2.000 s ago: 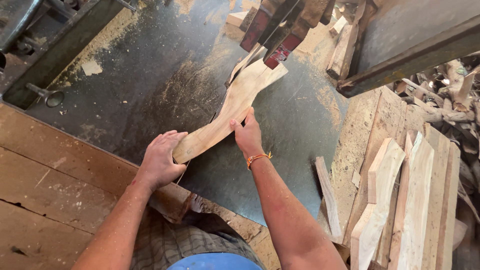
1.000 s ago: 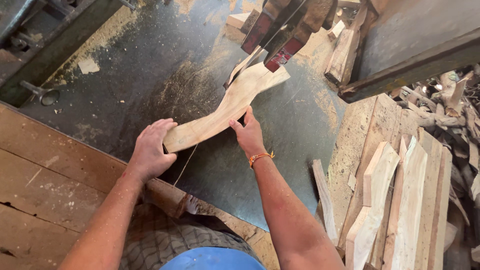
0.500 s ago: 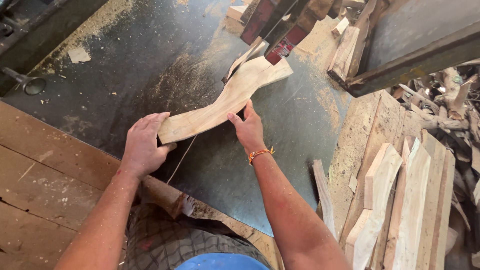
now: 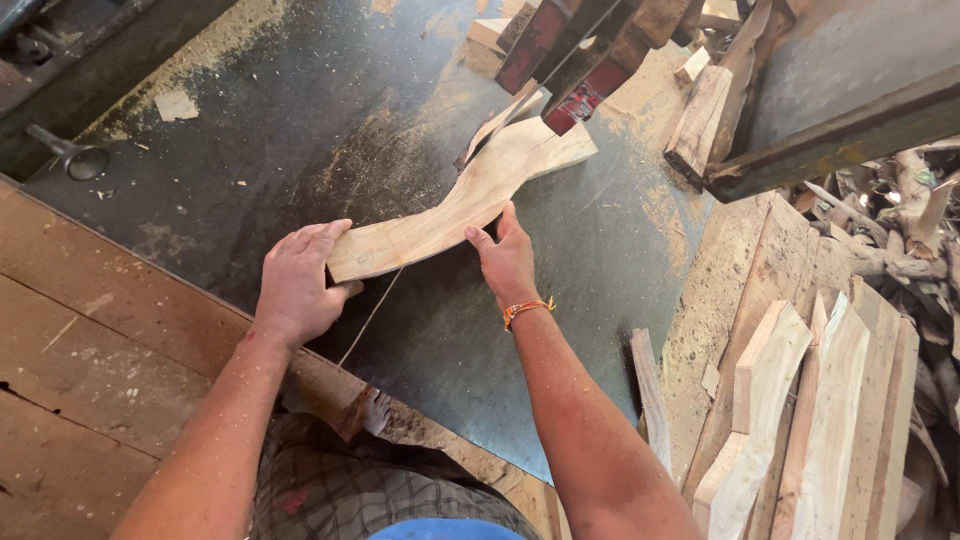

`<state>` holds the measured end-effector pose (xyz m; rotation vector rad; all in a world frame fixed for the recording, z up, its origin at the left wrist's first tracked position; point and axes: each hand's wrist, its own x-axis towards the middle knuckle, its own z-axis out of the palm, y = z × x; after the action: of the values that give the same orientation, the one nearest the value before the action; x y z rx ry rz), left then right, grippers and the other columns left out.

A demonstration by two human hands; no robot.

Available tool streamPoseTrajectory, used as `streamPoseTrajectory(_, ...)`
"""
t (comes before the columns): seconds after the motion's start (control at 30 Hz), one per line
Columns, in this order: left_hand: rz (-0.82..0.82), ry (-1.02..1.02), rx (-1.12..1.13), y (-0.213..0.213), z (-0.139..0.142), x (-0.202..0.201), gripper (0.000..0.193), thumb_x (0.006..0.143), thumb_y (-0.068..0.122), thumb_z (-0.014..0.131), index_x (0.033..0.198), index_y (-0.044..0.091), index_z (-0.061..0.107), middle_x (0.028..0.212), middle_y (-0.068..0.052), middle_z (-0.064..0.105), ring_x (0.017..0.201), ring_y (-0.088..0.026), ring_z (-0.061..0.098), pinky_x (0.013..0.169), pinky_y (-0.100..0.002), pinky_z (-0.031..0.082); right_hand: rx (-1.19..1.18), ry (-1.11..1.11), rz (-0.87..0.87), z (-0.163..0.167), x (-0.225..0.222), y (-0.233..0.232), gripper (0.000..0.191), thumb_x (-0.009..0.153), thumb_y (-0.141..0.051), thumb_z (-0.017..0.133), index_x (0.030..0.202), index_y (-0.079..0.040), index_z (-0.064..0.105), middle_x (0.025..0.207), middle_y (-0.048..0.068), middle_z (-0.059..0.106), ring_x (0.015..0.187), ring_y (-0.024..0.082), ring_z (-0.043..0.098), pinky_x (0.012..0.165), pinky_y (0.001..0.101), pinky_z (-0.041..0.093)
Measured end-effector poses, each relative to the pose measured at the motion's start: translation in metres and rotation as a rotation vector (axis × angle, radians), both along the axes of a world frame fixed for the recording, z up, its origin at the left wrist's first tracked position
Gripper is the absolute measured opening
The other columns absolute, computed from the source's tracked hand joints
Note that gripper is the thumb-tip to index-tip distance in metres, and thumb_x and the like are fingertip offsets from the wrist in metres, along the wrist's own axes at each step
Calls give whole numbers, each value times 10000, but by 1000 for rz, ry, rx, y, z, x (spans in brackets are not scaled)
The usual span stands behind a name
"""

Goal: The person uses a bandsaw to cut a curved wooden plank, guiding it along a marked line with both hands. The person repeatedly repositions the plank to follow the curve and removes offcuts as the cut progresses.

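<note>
Head view looks down on a curved wooden piece [image 4: 455, 205] lying flat on a dark metal bench [image 4: 300, 130] dusted with sawdust. It is pale, freshly cut timber with visible grain, sawn into a gentle S-shaped sweep: the near end is narrow and squared off, the middle bends, and the far end widens into a broad, blocky head. Its edges look rough from sawing and its top face is flat and clean. The far end sits right under the red and dark saw guide [image 4: 585, 60], which reaches in from the top of the frame. A thin offcut sliver [image 4: 498, 122] lies just beside the wide end, on its left. The left hand [image 4: 298, 285] is clamped over the near end of the piece, fingers draped across the top face and thumb tucked against the lower edge. The right hand [image 4: 507, 262], with an orange bracelet [image 4: 526, 309] at the wrist, presses against the concave lower edge near the middle, fingers together and pointing up at the wood, not wrapped around it. A thin pale line [image 4: 370, 318] runs across the bench from below the near end toward the person. To the right, a stack of similarly curved cut blanks [image 4: 800, 400] rests on boards, well apart from the hands. A worn plank surface [image 4: 90, 360] borders the bench on the left.
</note>
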<state>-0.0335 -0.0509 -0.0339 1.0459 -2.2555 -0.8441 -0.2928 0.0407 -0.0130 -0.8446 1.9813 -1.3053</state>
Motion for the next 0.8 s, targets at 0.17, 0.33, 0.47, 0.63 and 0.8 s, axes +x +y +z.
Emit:
streamPoseTrajectory(0.17, 19, -31, -19, 0, -2, -2, 801, 635, 215, 900, 1370, 97, 606, 1319, -116, 656, 1277, -308, 569, 1126, -456, 383, -27, -47, -12, -12, -7, -1, 744, 934, -32, 683, 1555, 57, 284, 1524, 136, 542, 1376, 152, 515, 1131, 269, 371)
streamPoseTrajectory(0.33, 15, -26, -16, -3, 3, -4, 791, 654, 223, 879, 1387, 127, 599, 1321, -88, 658, 1302, -276, 565, 1122, -442, 396, -130, -64, 24, -11, -7, -2, 642, 907, -1, 645, 1514, 41, 439, 1403, 132, 652, 1253, 157, 590, 1089, 275, 430)
streamPoseTrajectory(0.47, 46, -84, 26, -3, 11, -6, 810, 637, 245, 885, 1387, 165, 591, 1331, -66, 652, 1302, -261, 544, 1119, -444, 369, -11, 28, -12, -2, -8, -4, 587, 921, -15, 681, 1466, 36, 469, 1371, 101, 682, 1235, 145, 607, 1068, 269, 428)
streamPoseTrajectory(0.63, 49, -112, 53, -5, 13, -7, 802, 661, 260, 878, 1399, 185, 574, 1353, -47, 639, 1338, -234, 517, 1138, -438, 331, -87, -76, 18, -5, -11, -9, 718, 916, 3, 661, 1545, 51, 317, 1479, 109, 578, 1328, 132, 546, 1109, 257, 387)
streamPoseTrajectory(0.8, 44, -141, 79, -6, 10, -8, 805, 691, 279, 870, 1426, 190, 553, 1386, -40, 620, 1368, -220, 485, 1166, -436, 289, -53, -50, 21, -12, -17, -9, 738, 925, -14, 669, 1560, 72, 303, 1482, 139, 581, 1321, 145, 536, 1100, 264, 387)
